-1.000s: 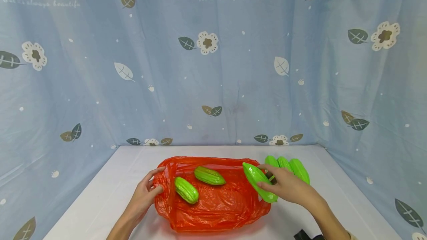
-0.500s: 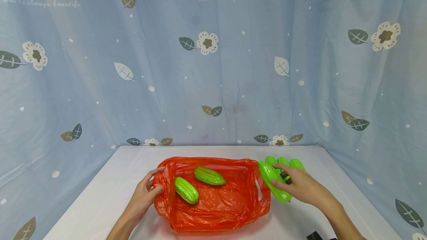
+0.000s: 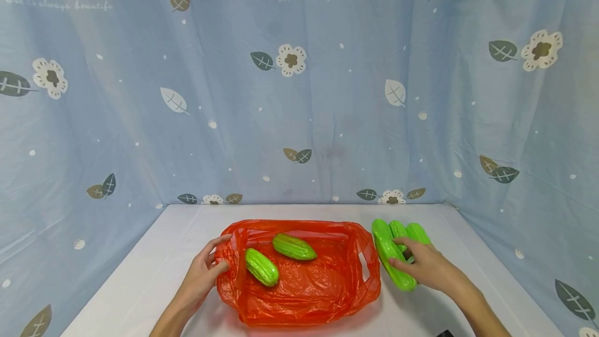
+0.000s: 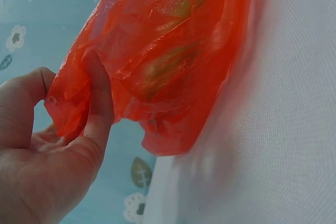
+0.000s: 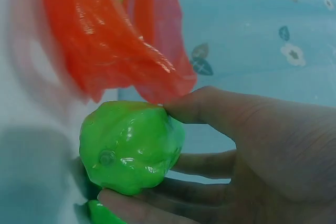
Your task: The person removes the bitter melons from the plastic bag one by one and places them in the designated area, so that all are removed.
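Note:
My left hand pinches the left edge of a thin red plastic bag, thumb and fingers on either side of the film in the left wrist view. The bag lies with its mouth wide open, and two green ridged gourds lie inside, apart from each other. To the right of the bag, my right hand grips a third green gourd between thumb and fingers. Its rounded stem end faces the right wrist camera. This gourd slants low beside several others, partly hidden behind the hand.
A white table carries everything. Blue patterned curtain encloses it at the back and both sides. The bag's right handle loop stands close to the held gourd. A small black object shows at the bottom edge.
My right hand has carried its gourd rightward, away from over the bag's right end, and down beside the other gourds. The left hand and the two gourds inside the bag have stayed put.

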A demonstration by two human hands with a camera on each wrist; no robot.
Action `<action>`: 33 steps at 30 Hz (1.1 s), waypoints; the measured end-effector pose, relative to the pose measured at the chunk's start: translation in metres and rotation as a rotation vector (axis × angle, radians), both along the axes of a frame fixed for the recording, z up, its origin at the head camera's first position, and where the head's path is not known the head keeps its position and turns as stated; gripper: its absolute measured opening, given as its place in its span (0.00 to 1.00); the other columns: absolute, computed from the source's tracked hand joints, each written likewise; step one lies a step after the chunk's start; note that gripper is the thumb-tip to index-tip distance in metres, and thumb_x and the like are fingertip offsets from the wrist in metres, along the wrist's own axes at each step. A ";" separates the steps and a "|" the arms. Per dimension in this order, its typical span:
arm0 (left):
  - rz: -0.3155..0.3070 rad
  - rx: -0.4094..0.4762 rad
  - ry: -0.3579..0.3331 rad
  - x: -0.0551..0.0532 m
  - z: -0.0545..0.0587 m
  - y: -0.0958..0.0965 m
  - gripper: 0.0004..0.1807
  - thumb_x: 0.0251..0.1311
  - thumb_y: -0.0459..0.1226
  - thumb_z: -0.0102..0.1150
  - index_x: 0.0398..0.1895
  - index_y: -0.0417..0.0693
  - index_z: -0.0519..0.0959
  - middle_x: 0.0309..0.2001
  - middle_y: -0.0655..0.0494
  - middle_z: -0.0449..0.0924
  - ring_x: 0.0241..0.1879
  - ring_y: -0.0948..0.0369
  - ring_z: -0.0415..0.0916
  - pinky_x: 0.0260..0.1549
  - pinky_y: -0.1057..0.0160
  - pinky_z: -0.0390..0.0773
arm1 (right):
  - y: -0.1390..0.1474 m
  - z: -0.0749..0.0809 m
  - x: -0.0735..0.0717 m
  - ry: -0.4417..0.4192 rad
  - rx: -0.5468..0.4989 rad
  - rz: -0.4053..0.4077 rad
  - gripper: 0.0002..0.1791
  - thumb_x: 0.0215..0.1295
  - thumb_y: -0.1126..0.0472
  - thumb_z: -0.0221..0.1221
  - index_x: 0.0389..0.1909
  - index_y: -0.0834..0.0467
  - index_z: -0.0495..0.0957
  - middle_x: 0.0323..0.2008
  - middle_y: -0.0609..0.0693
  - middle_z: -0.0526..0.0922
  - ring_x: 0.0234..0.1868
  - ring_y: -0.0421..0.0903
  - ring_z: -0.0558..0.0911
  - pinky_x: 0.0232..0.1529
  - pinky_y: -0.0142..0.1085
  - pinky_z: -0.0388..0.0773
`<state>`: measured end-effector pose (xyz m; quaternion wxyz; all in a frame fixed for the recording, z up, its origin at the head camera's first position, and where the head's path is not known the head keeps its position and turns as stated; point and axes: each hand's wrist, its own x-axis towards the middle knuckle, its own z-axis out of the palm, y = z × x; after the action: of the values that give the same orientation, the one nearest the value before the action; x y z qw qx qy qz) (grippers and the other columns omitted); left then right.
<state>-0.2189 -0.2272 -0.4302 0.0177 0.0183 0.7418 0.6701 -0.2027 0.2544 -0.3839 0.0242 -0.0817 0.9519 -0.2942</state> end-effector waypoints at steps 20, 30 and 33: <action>-0.010 0.005 0.010 -0.001 -0.002 -0.001 0.33 0.58 0.25 0.49 0.69 0.56 0.65 0.62 0.38 0.70 0.45 0.58 0.79 0.38 0.58 0.85 | -0.010 -0.021 0.009 -0.111 -0.003 -0.110 0.36 0.60 0.50 0.65 0.64 0.65 0.69 0.31 0.51 0.82 0.21 0.43 0.78 0.22 0.35 0.76; -0.012 0.008 0.003 -0.001 -0.002 -0.001 0.34 0.58 0.25 0.49 0.69 0.56 0.65 0.63 0.39 0.69 0.45 0.57 0.79 0.39 0.57 0.85 | -0.011 -0.027 0.014 -0.118 -0.013 -0.143 0.36 0.58 0.51 0.66 0.64 0.65 0.69 0.32 0.52 0.83 0.18 0.44 0.78 0.20 0.36 0.76; -0.013 0.008 0.003 -0.001 -0.001 -0.001 0.34 0.58 0.25 0.49 0.69 0.56 0.65 0.63 0.38 0.69 0.45 0.57 0.79 0.38 0.57 0.85 | -0.010 -0.030 0.016 -0.124 -0.015 -0.158 0.37 0.58 0.50 0.66 0.65 0.65 0.68 0.33 0.52 0.83 0.17 0.44 0.78 0.19 0.37 0.76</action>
<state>-0.2198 -0.2283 -0.4316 0.0209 0.0243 0.7389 0.6731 -0.1865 0.2447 -0.4137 0.0594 0.0117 0.9498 -0.3069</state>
